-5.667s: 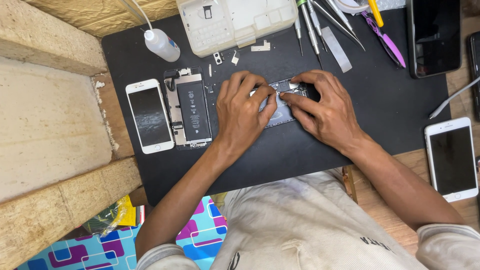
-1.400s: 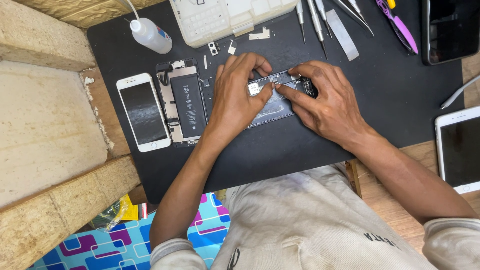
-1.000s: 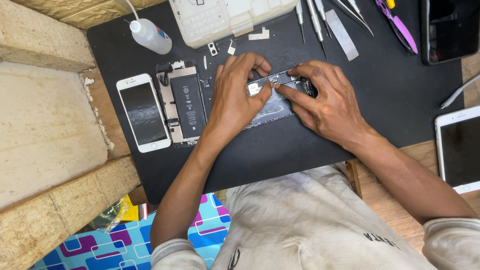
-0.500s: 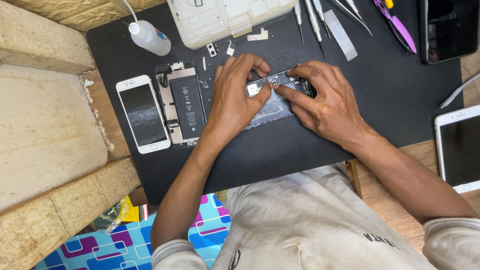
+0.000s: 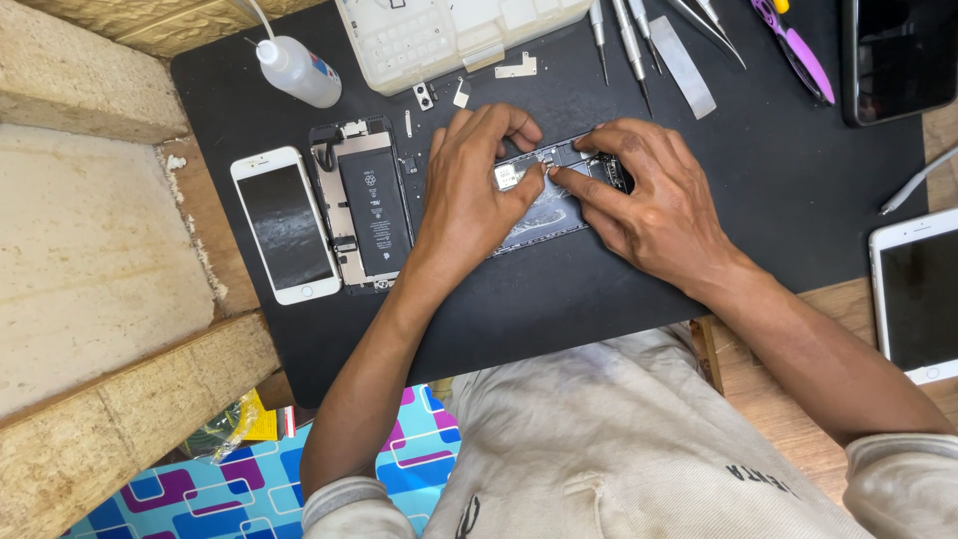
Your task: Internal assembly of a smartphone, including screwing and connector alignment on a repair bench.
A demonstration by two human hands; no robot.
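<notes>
both hands work over an opened phone body with exposed dark circuit board, which lies flat near the middle of the black rubber work mat covering the surface. left hand rests palm-down across the lower half of the phone body, fingers curled, thumb and forefinger pinched on a small silver metal part at the board. right hand lies over the upper end of the same body, forefinger tip pressed just beside that silver part; its grip is clenched against the board, and i cannot tell whether it holds anything. left of the hands, apart from them: a second opened phone with a black battery showing, and touching its side a white-framed phone screen panel, face up. at the far edge of the mat: a small clear squeeze bottle with a thin nozzle, a white plastic compartment tray, a row of slim metal screwdrivers, a purple-handled tool. a white phone with dark screen lies at the right, on the wood off the mat.
</notes>
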